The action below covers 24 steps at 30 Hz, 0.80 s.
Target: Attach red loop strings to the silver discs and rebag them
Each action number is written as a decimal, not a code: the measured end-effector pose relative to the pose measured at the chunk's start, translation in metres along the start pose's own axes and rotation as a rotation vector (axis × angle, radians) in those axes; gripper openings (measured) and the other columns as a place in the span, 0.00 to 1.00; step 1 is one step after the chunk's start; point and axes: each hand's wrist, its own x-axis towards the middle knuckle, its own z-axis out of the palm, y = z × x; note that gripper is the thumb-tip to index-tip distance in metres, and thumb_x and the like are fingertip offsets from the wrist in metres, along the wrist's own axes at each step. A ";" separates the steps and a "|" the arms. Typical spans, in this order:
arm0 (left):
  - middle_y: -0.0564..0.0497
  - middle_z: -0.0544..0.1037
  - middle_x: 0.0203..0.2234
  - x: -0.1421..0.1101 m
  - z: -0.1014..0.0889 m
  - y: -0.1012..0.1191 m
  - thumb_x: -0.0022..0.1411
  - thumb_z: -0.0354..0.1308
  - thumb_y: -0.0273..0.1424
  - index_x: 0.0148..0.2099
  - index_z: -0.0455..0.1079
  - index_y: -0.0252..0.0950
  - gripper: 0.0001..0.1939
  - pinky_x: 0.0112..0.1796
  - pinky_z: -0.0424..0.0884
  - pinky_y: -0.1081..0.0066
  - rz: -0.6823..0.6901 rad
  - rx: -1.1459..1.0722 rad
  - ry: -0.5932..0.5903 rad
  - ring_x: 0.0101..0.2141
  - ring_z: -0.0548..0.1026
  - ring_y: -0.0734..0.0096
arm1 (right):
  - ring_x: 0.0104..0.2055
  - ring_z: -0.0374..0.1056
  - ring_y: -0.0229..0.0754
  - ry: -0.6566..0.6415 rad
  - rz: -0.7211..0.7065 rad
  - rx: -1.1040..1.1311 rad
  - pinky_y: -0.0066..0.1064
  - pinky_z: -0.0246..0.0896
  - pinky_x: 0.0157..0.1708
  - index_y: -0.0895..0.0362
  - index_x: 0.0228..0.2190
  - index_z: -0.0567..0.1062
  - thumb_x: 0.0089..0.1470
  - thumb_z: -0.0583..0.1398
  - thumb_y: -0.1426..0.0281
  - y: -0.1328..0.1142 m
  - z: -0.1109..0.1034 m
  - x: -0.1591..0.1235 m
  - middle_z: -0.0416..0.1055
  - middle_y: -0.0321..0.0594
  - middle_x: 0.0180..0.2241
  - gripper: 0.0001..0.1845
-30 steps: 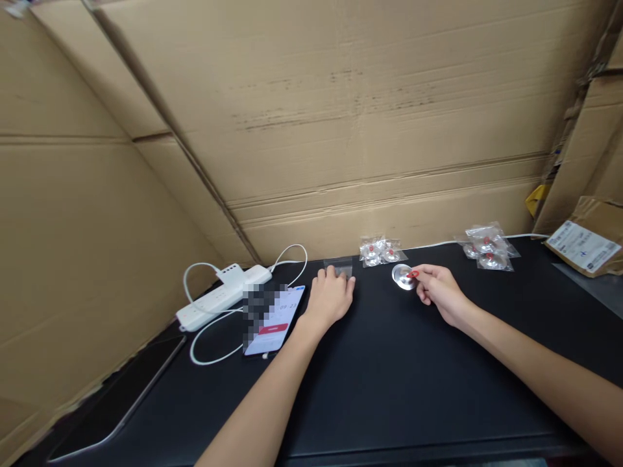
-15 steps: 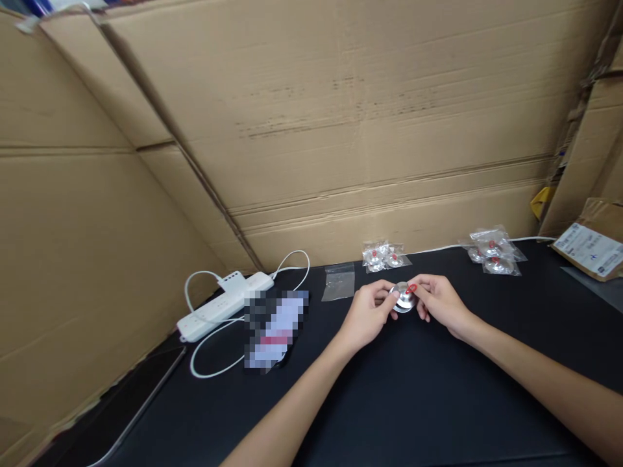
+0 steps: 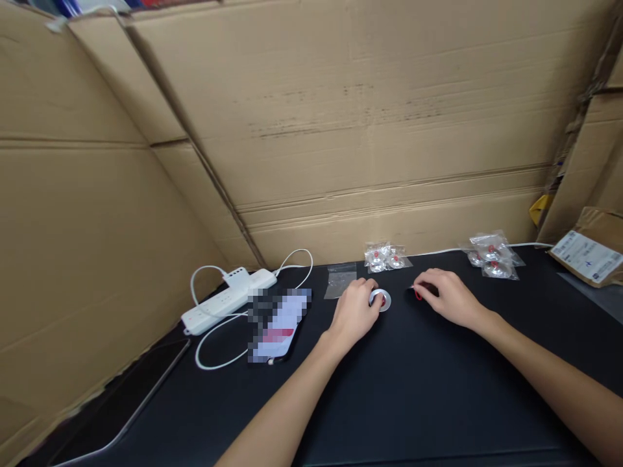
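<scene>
On the black worktop [image 3: 413, 395], the phone [image 3: 288, 324] lies to the left of the left forearm, closer in than the hands. The left hand [image 3: 353, 310] has a narrow grip, its thumb and fingers on the left side of a round metal disc [image 3: 386, 301] with a red centre. Being round, the disc shows no long axis. To its right, just apart, the right hand [image 3: 450, 295] pinches a small red loop [image 3: 418, 294], a pale tip pointing left. The left hand is the nearer to the disc. The clear bag [image 3: 341, 280] lies beyond the left hand; bagged discs [image 3: 387, 258] sit past the gap between the hands, not in it, before the cardboard wall [image 3: 389, 155].
</scene>
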 end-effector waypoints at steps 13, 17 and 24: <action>0.48 0.72 0.32 -0.002 -0.011 0.006 0.64 0.51 0.25 0.37 0.72 0.36 0.08 0.40 0.67 0.67 0.254 0.027 -0.128 0.38 0.70 0.63 | 0.38 0.67 0.43 -0.131 -0.051 0.019 0.35 0.61 0.42 0.53 0.38 0.77 0.63 0.52 0.72 0.011 0.002 -0.001 0.74 0.39 0.34 0.13; 0.48 0.72 0.31 -0.002 -0.006 0.004 0.63 0.49 0.22 0.35 0.69 0.35 0.09 0.39 0.67 0.68 0.243 0.027 -0.140 0.37 0.71 0.65 | 0.37 0.68 0.41 -0.138 -0.018 0.073 0.32 0.62 0.40 0.53 0.39 0.77 0.61 0.54 0.74 0.011 0.006 0.000 0.72 0.40 0.35 0.12; 0.45 0.73 0.31 -0.002 -0.007 0.009 0.64 0.45 0.21 0.35 0.65 0.34 0.09 0.37 0.68 0.67 0.190 0.075 -0.170 0.35 0.72 0.64 | 0.30 0.65 0.38 -0.147 0.087 0.098 0.29 0.59 0.31 0.55 0.28 0.68 0.55 0.56 0.76 0.007 0.009 0.000 0.69 0.38 0.29 0.05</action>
